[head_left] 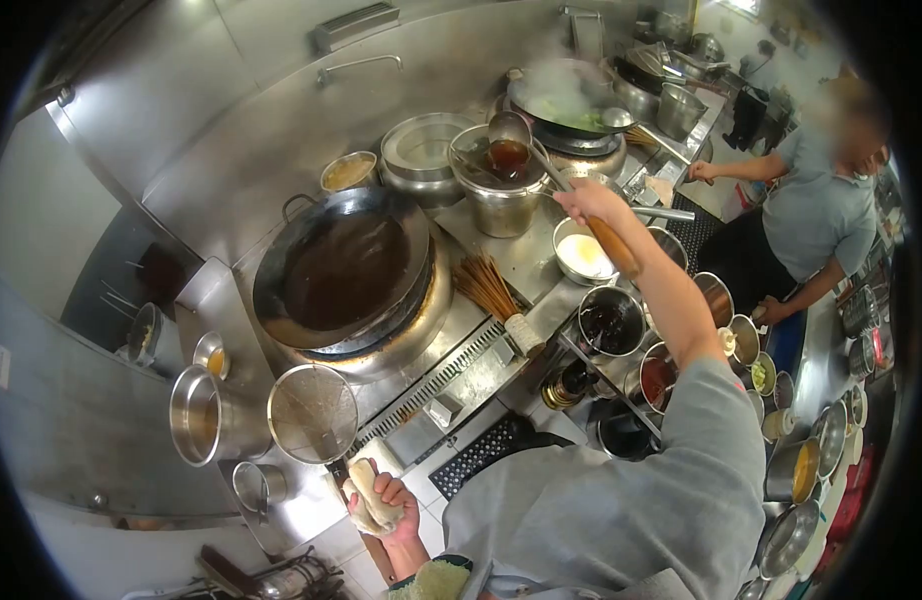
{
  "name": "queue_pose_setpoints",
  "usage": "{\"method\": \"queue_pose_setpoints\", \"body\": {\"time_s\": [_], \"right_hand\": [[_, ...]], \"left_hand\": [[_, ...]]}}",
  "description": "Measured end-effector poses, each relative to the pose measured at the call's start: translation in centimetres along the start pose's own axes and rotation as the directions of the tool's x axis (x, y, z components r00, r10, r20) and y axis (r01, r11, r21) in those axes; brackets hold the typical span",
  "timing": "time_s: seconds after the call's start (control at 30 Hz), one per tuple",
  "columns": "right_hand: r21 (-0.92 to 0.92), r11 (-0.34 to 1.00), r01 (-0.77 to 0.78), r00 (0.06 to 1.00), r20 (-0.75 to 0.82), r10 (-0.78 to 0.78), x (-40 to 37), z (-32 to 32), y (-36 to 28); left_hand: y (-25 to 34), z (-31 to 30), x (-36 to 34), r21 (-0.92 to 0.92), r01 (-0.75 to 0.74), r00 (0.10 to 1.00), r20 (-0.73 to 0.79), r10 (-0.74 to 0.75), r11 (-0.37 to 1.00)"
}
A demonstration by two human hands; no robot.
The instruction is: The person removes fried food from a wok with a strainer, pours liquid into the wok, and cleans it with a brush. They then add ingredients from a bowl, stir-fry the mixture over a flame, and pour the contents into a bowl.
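Note:
My right hand [593, 203] is closed round the wooden-handled ladle [611, 245]. The ladle's bowl, at the upper middle, is over a steel pot [501, 205] and a dark red-brown liquid shows there. In my left hand [393, 505], low in the view, is a folded pale cloth [376, 497], with the fingers wrapped round it. Left of centre, a large wok [341, 265] of dark brown liquid sits on a burner. A round mesh strainer [314, 413] lies between the wok and my left hand.
A bamboo brush [488, 290] lies right of the wok. Sauce containers [613, 320] line the right side. At the upper right a co-worker [821, 200] stands by a steaming wok [571, 100], one hand on its handle. Steel pots [196, 415] stand at the lower left.

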State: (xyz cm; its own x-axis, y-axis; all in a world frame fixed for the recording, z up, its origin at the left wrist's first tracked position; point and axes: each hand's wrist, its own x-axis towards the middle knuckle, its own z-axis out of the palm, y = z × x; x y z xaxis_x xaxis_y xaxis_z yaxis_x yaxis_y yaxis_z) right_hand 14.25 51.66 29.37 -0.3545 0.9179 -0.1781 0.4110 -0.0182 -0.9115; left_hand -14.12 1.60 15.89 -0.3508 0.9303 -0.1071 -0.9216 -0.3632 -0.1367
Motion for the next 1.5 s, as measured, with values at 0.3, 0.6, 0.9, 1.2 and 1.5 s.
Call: {"method": "queue_pose_setpoints", "body": {"time_s": [0.3, 0.6, 0.9, 1.2, 1.5], "right_hand": [[0.917, 0.314, -0.245, 0.907, 0.331, -0.26, -0.6, 5.8, 1.5], [-0.058, 0.968, 0.246, 0.916, 0.34, -0.212, -1.7, 20.6, -2.2], [0.497, 0.505, -0.706, 0.594, 0.803, 0.04, -0.3, 21.0, -2.7], [0.14, -0.064, -0.988, 0.153, 0.869, -0.471, 0.5, 21.9, -4.9], [0.624, -0.189, -0.758, 0.645, 0.677, -0.355, 1.2, 17.2, -9.2]], "left_hand": [[0.1, 2.1, 0.9, 0.122, 0.104, 0.989, 0.094, -0.116, 0.987], [0.4, 1.2, -0.1, 0.006, 0.064, 0.998, 0.029, -0.064, 0.998], [2.8, -2.0, -3.5, -0.058, -0.085, 0.996, -0.014, 0.084, 0.995], [-0.3, 1.9, -0.7, -0.026, -0.165, 0.97, -0.186, 0.157, 0.986], [1.5, -3.2, 3.7, 0.31, 0.143, 0.99, -0.066, -0.128, 0.94]]}}
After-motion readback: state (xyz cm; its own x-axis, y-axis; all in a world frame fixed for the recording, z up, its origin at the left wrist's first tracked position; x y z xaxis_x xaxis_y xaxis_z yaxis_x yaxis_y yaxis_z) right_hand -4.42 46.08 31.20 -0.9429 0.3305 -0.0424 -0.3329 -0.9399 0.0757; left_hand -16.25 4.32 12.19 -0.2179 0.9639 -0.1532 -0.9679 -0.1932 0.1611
